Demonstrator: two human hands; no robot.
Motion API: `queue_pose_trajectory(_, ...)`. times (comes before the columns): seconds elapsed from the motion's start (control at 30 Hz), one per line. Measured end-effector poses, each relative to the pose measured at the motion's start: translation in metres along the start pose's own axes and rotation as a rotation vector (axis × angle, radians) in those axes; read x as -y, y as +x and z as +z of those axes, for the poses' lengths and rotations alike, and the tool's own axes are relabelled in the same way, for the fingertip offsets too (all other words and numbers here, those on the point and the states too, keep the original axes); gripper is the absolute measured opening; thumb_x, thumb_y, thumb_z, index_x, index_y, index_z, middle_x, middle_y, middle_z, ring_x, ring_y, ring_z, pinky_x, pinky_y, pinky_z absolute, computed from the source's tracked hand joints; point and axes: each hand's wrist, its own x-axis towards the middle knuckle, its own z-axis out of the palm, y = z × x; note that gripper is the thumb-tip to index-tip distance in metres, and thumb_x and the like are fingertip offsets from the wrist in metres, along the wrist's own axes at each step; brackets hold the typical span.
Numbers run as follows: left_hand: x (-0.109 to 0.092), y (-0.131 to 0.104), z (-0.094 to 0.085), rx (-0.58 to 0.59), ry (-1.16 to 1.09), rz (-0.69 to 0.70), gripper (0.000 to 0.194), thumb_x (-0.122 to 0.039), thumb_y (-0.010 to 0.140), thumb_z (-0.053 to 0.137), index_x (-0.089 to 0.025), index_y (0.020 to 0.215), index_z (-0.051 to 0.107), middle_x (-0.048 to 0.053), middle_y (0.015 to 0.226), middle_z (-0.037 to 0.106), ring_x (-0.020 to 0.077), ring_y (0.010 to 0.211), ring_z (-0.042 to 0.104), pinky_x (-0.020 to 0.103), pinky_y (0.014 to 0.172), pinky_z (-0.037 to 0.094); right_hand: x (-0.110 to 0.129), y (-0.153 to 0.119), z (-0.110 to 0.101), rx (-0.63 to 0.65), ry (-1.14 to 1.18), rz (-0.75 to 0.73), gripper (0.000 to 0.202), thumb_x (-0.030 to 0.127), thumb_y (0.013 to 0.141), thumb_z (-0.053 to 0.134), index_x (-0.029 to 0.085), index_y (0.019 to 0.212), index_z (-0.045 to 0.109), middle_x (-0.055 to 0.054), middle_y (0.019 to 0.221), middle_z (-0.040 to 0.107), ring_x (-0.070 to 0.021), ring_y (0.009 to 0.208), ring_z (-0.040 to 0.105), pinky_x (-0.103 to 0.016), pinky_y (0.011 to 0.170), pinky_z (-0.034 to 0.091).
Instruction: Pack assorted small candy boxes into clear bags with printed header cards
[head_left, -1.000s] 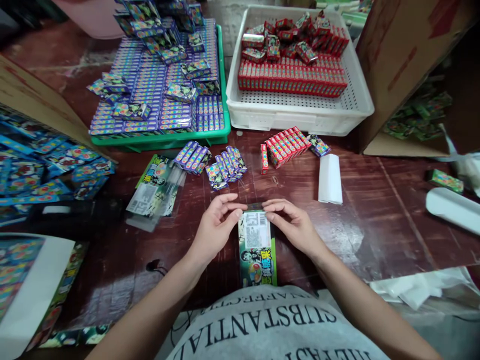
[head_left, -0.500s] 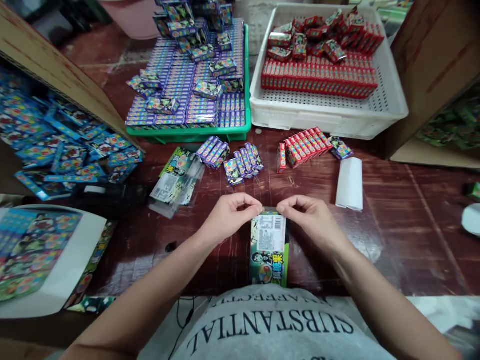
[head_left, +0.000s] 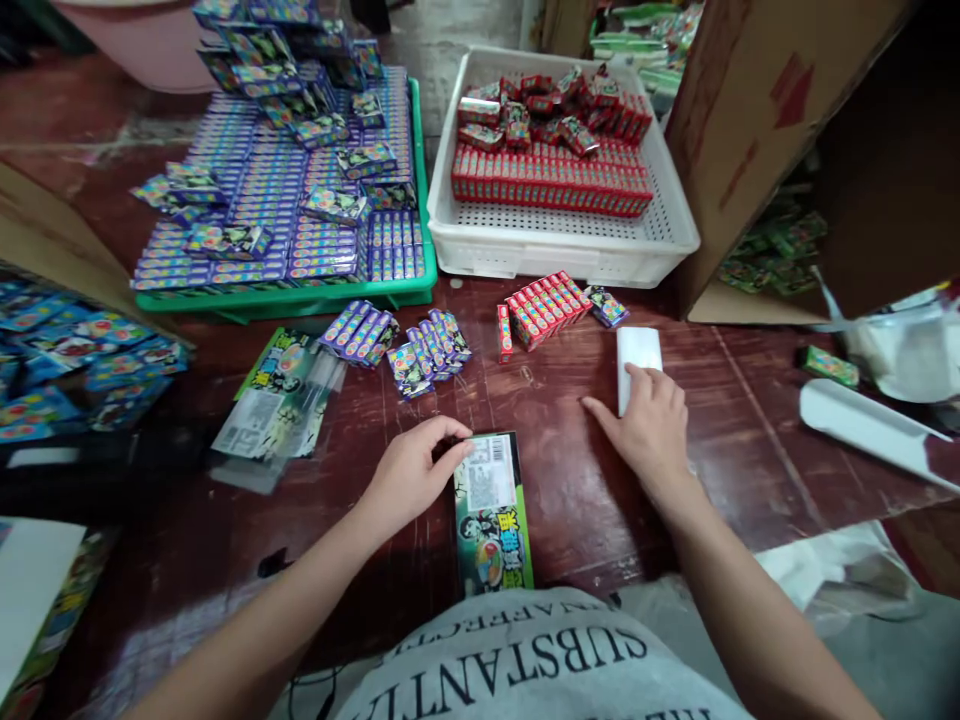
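Note:
In the head view, my left hand (head_left: 420,470) pinches the top left corner of a green and black printed packet (head_left: 491,545). The packet lies flat on the dark table in front of my body, its white label with a barcode face up. My right hand (head_left: 651,425) is at a folded white card piece (head_left: 637,345), fingertips on its lower part and thumb stretched out to the left. Beyond the packet are two groups of small purple candy boxes (head_left: 429,350). A row of small red candy boxes (head_left: 547,308) stands right of them.
A green tray (head_left: 285,300) of stacked purple boxes stands behind on the left. Beside it is a white crate (head_left: 562,262) with red boxes. More printed packets (head_left: 277,400) lie at left. A cardboard box (head_left: 750,150) stands at right, near a white curved piece (head_left: 870,425).
My right hand has let go of the packet's top edge and moved right to the white card piece. My left hand still pinches the packet's corner. The view has turned to the right.

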Motion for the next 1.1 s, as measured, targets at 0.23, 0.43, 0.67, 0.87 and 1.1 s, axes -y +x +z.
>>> queue_pose_trajectory(0.23, -0.023, 0.015, -0.005, -0.137, 0.099, 0.192, 0.034, -0.04, 0.087, 0.075, -0.025, 0.116, 0.068, 0.01, 0.143, 0.057, 0.0313, 0.135, 0.048, 0.054, 0.116, 0.033, -0.034, -0.004, -0.035, 0.255, 0.768, 0.315, 0.043, 0.048, 0.085, 0.07, 0.022, 0.119, 0.067, -0.009, 0.108, 0.074, -0.0232, 0.084, 0.068, -0.035, 0.074, 0.054)
queue_pose_trajectory(0.43, -0.065, 0.036, 0.011, 0.13, -0.663, -0.009, 0.056, -0.045, 0.083, 0.078, -0.02, 0.129, 0.057, 0.015, 0.129, 0.067, 0.0271, 0.112, 0.067, 0.041, 0.092, 0.054, 0.023, -0.009, -0.05, 0.843, 1.032, 0.206, 0.036, 0.047, 0.088, 0.071, 0.023, 0.114, 0.073, -0.005, 0.096, 0.076, -0.0177, 0.072, 0.066, -0.027, 0.06, 0.049)
queue_pose_trajectory(0.67, -0.05, 0.024, 0.033, -0.007, -0.81, -0.203, 0.035, -0.028, 0.083, 0.076, -0.017, 0.113, 0.062, 0.007, 0.106, 0.075, 0.0179, 0.088, 0.071, 0.03, 0.076, 0.057, 0.051, -0.009, -0.024, 0.625, 1.075, 0.205, 0.046, 0.053, 0.09, 0.066, 0.024, 0.125, 0.061, -0.006, 0.104, 0.073, -0.0177, 0.079, 0.068, -0.029, 0.064, 0.054)
queue_pose_trajectory(0.87, -0.05, 0.027, 0.021, -0.168, -0.802, -0.194, 0.04, -0.032, 0.082, 0.077, -0.018, 0.117, 0.061, 0.009, 0.113, 0.074, 0.0181, 0.09, 0.07, 0.028, 0.074, 0.055, 0.05, -0.012, -0.024, 0.455, 0.865, -0.029, 0.062, 0.045, 0.082, 0.078, 0.027, 0.135, 0.053, -0.01, 0.131, 0.063, -0.0243, 0.107, 0.064, -0.038, 0.086, 0.054)
queue_pose_trajectory(1.1, -0.071, 0.022, 0.052, -0.397, -0.916, -0.105, 0.061, -0.051, 0.082, 0.078, -0.024, 0.127, 0.048, 0.014, 0.141, 0.053, 0.0235, 0.114, 0.064, 0.036, 0.093, 0.055, 0.083, -0.035, 0.006, -0.095, 0.981, 0.256, 0.022, 0.038, 0.093, 0.061, 0.026, 0.106, 0.05, -0.005, 0.103, 0.062, -0.0196, 0.091, 0.062, -0.031, 0.077, 0.052)
